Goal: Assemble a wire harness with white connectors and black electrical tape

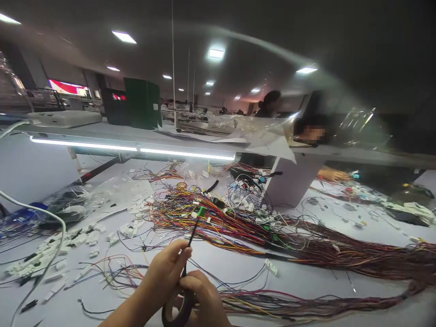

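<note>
My left hand [165, 268] is closed, thumb and fingers pinching a thin black strand [194, 232]. The strand runs up toward a green connector [201, 211] over the wire bundle; whether they are joined is hard to tell. Close beside it, my right hand [207, 297] grips a roll of black tape [179, 311] at the bottom of the view. Between the two hands a dark strip stretches up from the roll. Beyond them lies a thick bundle of red, yellow, orange and black wires [235, 231] with white and green connectors.
White connector housings [75, 240] are strewn at left, near a white cable [63, 227]. Loose wires [122, 272] and another wire bundle [252, 302] lie in front. A lit shelf [187, 154] crosses behind; past the upright divider [289, 181] a co-worker's hand [334, 175] shows.
</note>
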Motion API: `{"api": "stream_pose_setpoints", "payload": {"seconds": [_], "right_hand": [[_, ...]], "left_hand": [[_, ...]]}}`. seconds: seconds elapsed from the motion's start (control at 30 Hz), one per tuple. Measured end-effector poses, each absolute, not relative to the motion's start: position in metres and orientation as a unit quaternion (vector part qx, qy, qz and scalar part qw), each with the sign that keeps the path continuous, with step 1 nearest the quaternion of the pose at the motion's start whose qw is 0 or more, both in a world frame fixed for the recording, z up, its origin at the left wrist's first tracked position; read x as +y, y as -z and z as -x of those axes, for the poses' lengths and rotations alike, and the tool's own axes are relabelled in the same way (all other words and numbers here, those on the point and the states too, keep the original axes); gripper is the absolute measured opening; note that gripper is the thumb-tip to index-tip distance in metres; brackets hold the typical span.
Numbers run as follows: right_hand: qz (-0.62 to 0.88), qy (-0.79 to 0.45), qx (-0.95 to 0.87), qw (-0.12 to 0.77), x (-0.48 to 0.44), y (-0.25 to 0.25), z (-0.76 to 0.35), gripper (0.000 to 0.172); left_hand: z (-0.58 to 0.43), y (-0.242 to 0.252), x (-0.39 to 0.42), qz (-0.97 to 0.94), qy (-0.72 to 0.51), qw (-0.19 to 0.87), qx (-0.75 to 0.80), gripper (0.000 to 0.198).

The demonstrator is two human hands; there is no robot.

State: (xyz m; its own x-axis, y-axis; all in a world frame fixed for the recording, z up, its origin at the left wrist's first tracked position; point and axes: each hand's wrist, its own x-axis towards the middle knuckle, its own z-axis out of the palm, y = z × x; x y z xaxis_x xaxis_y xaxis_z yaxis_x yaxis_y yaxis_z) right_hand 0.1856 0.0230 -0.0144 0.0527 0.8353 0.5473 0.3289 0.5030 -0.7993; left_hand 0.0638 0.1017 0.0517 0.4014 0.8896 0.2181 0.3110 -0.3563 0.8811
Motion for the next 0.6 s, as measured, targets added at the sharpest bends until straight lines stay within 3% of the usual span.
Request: {"api": "stream_pose_setpoints", "payload": {"seconds": [0.13,0.27,0.37,0.47,0.53,0.6], "right_hand": [[0.426,-0.171,-0.653,0.602,0.034,0.014,-0.179,0.012],[0.453,-0.209,-0.643,0.581,0.031,0.017,-0.186,0.014],[0.504,-0.361,-0.527,0.581,0.033,0.024,-0.2,0.016],[0.509,-0.522,-0.447,0.517,0.047,0.02,-0.214,0.038],[0.529,-0.514,-0.488,0.467,0.056,0.01,-0.217,0.046],[0.559,-0.451,-0.543,0.435,0.057,0.003,-0.215,0.035]], "left_hand": [[-0.055,-0.052,0.086,-0.578,-0.278,0.649,0.41,0.037],[-0.045,-0.047,0.074,-0.452,-0.317,0.732,0.398,0.034],[-0.041,-0.04,0.074,-0.462,-0.393,0.685,0.404,0.032],[-0.044,-0.046,0.078,-0.662,-0.373,0.566,0.32,0.028],[-0.051,-0.056,0.08,-0.821,-0.305,0.443,0.193,0.025],[-0.059,-0.065,0.082,-0.909,-0.242,0.312,0.134,0.026]]}}
